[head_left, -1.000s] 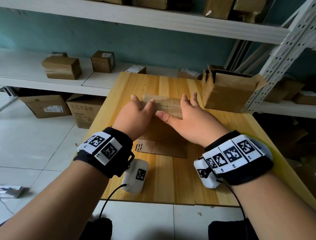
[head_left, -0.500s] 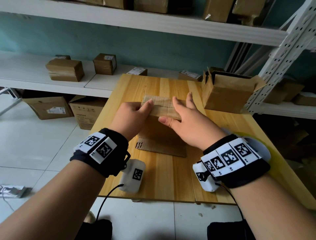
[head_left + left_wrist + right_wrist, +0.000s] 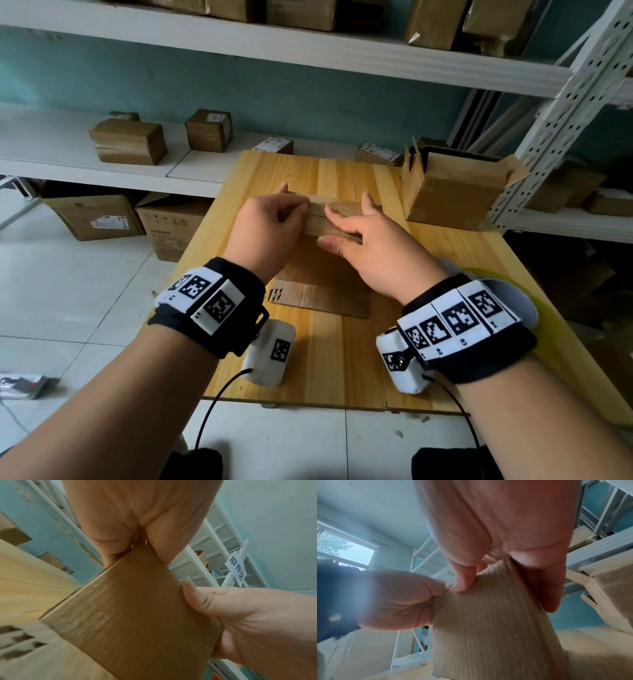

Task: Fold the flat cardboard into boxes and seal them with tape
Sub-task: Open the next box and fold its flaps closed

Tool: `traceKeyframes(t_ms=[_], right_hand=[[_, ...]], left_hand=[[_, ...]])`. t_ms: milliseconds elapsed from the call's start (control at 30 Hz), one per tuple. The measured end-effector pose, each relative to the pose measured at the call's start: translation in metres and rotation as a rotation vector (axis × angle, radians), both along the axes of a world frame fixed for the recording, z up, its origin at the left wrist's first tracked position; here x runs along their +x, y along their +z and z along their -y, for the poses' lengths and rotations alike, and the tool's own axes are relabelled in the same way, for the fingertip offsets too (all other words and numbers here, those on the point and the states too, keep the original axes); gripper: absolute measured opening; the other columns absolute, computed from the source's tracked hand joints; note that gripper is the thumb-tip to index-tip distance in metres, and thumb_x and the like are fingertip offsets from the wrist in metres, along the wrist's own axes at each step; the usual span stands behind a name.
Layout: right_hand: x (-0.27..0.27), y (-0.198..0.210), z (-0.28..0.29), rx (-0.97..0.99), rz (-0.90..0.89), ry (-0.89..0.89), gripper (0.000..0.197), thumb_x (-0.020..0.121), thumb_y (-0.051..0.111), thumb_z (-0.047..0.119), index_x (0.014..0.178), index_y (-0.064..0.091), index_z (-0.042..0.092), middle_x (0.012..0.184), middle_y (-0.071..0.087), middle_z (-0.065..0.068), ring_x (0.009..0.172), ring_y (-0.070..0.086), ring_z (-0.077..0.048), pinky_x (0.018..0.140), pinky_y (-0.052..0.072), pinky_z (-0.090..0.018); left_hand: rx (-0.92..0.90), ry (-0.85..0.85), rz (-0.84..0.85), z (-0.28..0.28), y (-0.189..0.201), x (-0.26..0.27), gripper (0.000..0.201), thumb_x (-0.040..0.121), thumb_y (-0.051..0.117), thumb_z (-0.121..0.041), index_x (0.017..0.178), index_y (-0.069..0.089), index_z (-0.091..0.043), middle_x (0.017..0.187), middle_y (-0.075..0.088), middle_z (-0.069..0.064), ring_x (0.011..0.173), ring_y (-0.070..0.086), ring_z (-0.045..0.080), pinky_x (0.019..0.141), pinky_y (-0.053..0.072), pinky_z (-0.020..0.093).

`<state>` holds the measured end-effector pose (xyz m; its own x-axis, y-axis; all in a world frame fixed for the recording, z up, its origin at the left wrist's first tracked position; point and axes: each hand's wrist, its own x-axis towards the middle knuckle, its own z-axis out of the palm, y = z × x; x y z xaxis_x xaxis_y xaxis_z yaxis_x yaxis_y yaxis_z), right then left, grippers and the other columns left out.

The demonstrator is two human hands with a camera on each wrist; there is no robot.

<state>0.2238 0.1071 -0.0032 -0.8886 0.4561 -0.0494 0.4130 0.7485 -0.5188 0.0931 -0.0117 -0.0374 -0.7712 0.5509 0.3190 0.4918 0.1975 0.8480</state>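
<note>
Hands met over the small cardboard box (image 3: pixel 337 219) at the middle of the wooden table (image 3: pixel 329 356) in the head view. The left hand (image 3: pixel 270 228) curled its fingers over the box's top left edge, and the right hand (image 3: pixel 368 240) lay across the top right with its thumb against the near face. A loose bottom flap (image 3: pixel 318 299) lay flat on the table toward the person. An open box (image 3: pixel 448 192) stood near the table's far right corner, and sealed parcels (image 3: pixel 128 142) sat on the white shelf behind. No tape could be made out.

From the left wrist, the left hand (image 3: pixel 137 520) gripped the top corner of the cardboard box (image 3: pixel 130 615), fingertips hidden behind the board; the right hand (image 3: pixel 248 622) clasped the opposite edge, thumb on the face.

From the right wrist, the right hand (image 3: pixel 505 534) was wrapped over the folded top of the cardboard box (image 3: pixel 488 628), thumb pressing the near face and fingers down the far side, while the left hand (image 3: pixel 399 599) touched the same edge beside the thumb.

Judged from this, the top flaps were being held closed by hand alone. Freeing either hand to fetch tape could let the stiff flaps spring open, and the near flap left out flat suggested the body might skew or collapse under uneven downward pressure.
</note>
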Motion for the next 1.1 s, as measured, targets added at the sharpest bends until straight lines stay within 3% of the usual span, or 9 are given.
traceKeyframes(t_ms=[100, 200, 267, 367, 500, 567, 700, 833, 1100], right_hand=[[0.001, 0.003, -0.001, -0.004, 0.012, 0.015, 0.053, 0.105, 0.049, 0.054, 0.157, 0.038, 0.048, 0.174, -0.013, 0.006, 0.161, 0.012, -0.025, 0.12, 0.035, -0.039], [0.003, 0.004, -0.006, -0.034, -0.021, -0.008, 0.063, 0.105, 0.03, 0.067, 0.154, 0.05, 0.033, 0.175, -0.007, 0.01, 0.157, 0.025, -0.023, 0.11, 0.039, -0.038], [0.001, 0.002, -0.009, -0.055, -0.063, -0.047, 0.071, 0.104, 0.026, 0.069, 0.143, 0.061, 0.02, 0.175, 0.005, 0.014, 0.153, 0.032, -0.02, 0.104, 0.037, -0.038], [-0.001, -0.005, -0.01, -0.028, -0.127, -0.065, 0.063, 0.104, 0.031, 0.067, 0.153, 0.052, 0.033, 0.165, 0.027, 0.013, 0.143, 0.043, -0.016, 0.101, 0.041, -0.034], [-0.008, -0.012, -0.01, -0.032, -0.182, -0.154, 0.073, 0.094, 0.047, 0.077, 0.154, 0.048, 0.035, 0.155, 0.037, 0.011, 0.137, 0.048, -0.016, 0.108, 0.046, -0.038], [-0.01, -0.014, -0.009, -0.025, -0.211, -0.174, 0.07, 0.093, 0.052, 0.076, 0.15, 0.051, 0.035, 0.151, 0.041, 0.009, 0.132, 0.051, -0.015, 0.101, 0.048, -0.035], [-0.012, -0.015, -0.012, -0.02, -0.242, -0.178, 0.049, 0.102, 0.052, 0.06, 0.145, 0.056, 0.036, 0.145, 0.045, 0.007, 0.121, 0.057, -0.018, 0.091, 0.048, -0.033], [-0.013, -0.016, -0.015, -0.023, -0.241, -0.16, 0.04, 0.108, 0.046, 0.05, 0.146, 0.056, 0.039, 0.145, 0.044, 0.007, 0.12, 0.059, -0.019, 0.1, 0.051, -0.04], [-0.013, -0.018, -0.017, -0.029, -0.261, -0.136, 0.039, 0.113, 0.036, 0.036, 0.149, 0.051, 0.032, 0.152, 0.043, 0.008, 0.129, 0.055, -0.018, 0.106, 0.047, -0.039]], left_hand=[[-0.022, 0.001, 0.077, -0.004, -0.002, -0.001, 0.035, 0.104, 0.055, -0.018, 0.137, 0.068, -0.023, 0.154, 0.054, -0.001, 0.14, 0.051, 0.011, 0.079, 0.041, -0.003], [-0.018, -0.003, 0.135, -0.01, -0.004, 0.0, 0.041, 0.1, 0.05, -0.027, 0.139, 0.064, -0.029, 0.133, 0.064, -0.007, 0.121, 0.062, 0.017, 0.1, 0.054, 0.031], [-0.008, 0.004, 0.167, -0.008, -0.004, 0.003, 0.041, 0.097, 0.052, -0.039, 0.136, 0.064, -0.032, 0.127, 0.066, -0.007, 0.114, 0.064, 0.018, 0.101, 0.056, 0.043], [0.036, 0.015, 0.22, -0.008, -0.003, 0.008, 0.038, 0.099, 0.065, -0.052, 0.131, 0.065, -0.031, 0.115, 0.067, -0.012, 0.104, 0.066, 0.011, 0.087, 0.06, 0.035], [0.134, 0.044, 0.378, -0.009, -0.001, 0.012, 0.035, 0.089, 0.08, -0.043, 0.121, 0.071, -0.03, 0.107, 0.068, -0.011, 0.093, 0.07, 0.01, 0.072, 0.06, 0.027], [0.163, 0.05, 0.449, -0.007, 0.002, 0.009, 0.033, 0.087, 0.084, -0.038, 0.117, 0.075, -0.03, 0.109, 0.072, -0.006, 0.091, 0.073, 0.013, 0.069, 0.061, 0.027], [0.128, 0.054, 0.424, -0.005, 0.003, 0.004, 0.037, 0.087, 0.083, -0.041, 0.123, 0.076, -0.032, 0.112, 0.074, -0.011, 0.095, 0.073, 0.011, 0.079, 0.063, 0.029], [0.142, 0.086, 0.379, -0.007, -0.005, 0.005, 0.032, 0.09, 0.078, -0.044, 0.121, 0.077, -0.036, 0.115, 0.074, -0.014, 0.106, 0.07, 0.012, 0.095, 0.061, 0.042], [0.126, 0.081, 0.318, -0.009, -0.006, 0.004, 0.03, 0.099, 0.06, -0.03, 0.123, 0.077, -0.034, 0.122, 0.072, -0.015, 0.117, 0.063, 0.012, 0.107, 0.052, 0.04]])
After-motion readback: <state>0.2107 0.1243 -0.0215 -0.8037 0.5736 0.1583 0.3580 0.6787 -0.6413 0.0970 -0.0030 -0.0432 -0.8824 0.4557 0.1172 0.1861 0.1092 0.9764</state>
